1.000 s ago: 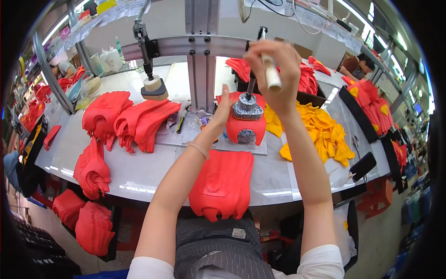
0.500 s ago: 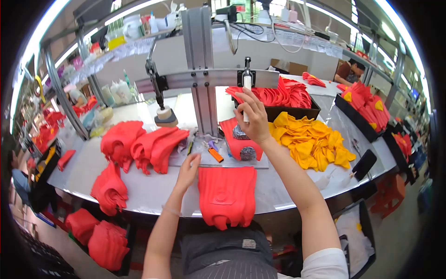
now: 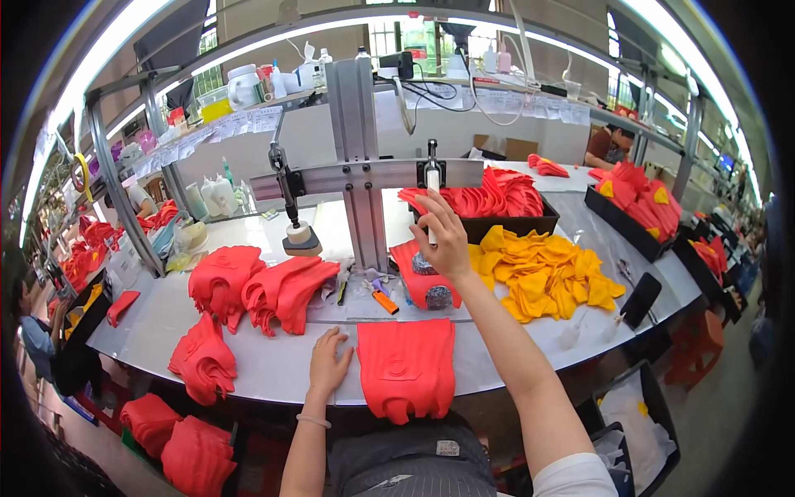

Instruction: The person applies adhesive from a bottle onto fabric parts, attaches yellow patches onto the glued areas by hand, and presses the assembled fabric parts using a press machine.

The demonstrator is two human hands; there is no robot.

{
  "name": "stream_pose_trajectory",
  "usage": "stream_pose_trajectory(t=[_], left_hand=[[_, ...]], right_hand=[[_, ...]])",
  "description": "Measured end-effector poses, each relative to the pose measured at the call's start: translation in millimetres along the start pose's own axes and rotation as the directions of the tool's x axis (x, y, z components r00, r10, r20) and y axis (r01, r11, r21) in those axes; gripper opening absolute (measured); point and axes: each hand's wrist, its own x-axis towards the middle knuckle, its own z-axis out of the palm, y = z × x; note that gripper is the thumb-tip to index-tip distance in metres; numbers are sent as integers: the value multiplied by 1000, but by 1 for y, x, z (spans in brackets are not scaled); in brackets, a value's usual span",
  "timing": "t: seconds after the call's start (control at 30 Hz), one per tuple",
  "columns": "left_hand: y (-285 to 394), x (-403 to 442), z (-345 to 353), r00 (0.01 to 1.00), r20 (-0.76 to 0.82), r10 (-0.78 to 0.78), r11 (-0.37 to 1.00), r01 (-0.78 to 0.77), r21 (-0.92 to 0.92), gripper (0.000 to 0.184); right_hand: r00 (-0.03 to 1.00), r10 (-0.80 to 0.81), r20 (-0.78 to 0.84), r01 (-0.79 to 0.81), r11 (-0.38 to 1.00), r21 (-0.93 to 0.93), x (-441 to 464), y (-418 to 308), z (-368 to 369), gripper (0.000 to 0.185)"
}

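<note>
My right hand [image 3: 445, 242] is raised in front of the metal post, its fingers curled about the white handle [image 3: 433, 181] of a toggle clamp on the crossbar. Below that clamp, a red soft piece [image 3: 411, 263] with dark glittery pads lies on the work plate. My left hand [image 3: 328, 362] rests palm down on the tabletop, fingers apart, holding nothing. Just right of it, a red molded piece [image 3: 406, 364] with a round raised mark lies flat and overhangs the table's front edge. An orange lighter [image 3: 385, 302] lies between the post and the red piece with pads.
A second clamp with a block-shaped foot [image 3: 301, 240] hangs on the left. Stacks of red pieces [image 3: 225, 282] lie at left; yellow pieces [image 3: 551, 273] are heaped at right before a black bin [image 3: 513, 225]. A phone [image 3: 641, 300] stands at right. Other people sit farther off.
My left hand has come down onto the tabletop and its fingers have spread. My right hand stays at the clamp handle. The view has tilted up slightly.
</note>
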Motion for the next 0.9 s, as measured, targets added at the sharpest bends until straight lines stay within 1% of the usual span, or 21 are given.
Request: stream_pose_trajectory(t=[0.13, 0.23, 0.5, 0.6, 0.7, 0.8, 0.83, 0.87, 0.9], left_hand=[[0, -1, 0, 1000, -17, 3, 1000, -3, -3, 30], [-2, -2, -1, 1000, -24, -1, 1000, 1, -3, 30], [-4, -3, 1, 999, -51, -6, 1000, 5, -9, 29], [-7, -3, 2, 999, -48, -6, 1000, 6, -4, 30], [-5, -3, 1, 999, -51, -2, 1000, 1, -24, 32], [-10, -2, 4, 993, -98, 59, 996, -52, 73, 47], [-6, 3, 2, 989, -146, -32, 992, 13, -127, 55], [5, 14, -5, 975, -177, -131, 944, 68, -322, 63], [16, 30, -15, 954, -192, -230, 857, 105, -505, 71]], right_hand=[[1000, 9, -8, -8, 1000, 7, 0, -1, 1, 16], [999, 49, 7, -49, 997, 58, -1, -2, 2, 14], [999, 38, -2, -38, 999, 24, -1, -3, 5, 13], [999, 40, -12, -39, 998, 39, -1, -2, 7, 13], [999, 41, -5, -41, 998, 40, -1, -3, 6, 13], [999, 53, -1, -53, 998, 29, -1, -3, 6, 13], [998, 58, 1, -58, 998, 28, -2, -4, 6, 13], [998, 60, 3, -60, 998, 31, -4, -5, 6, 13], [998, 59, 1, -59, 998, 36, -4, -4, 6, 13]])
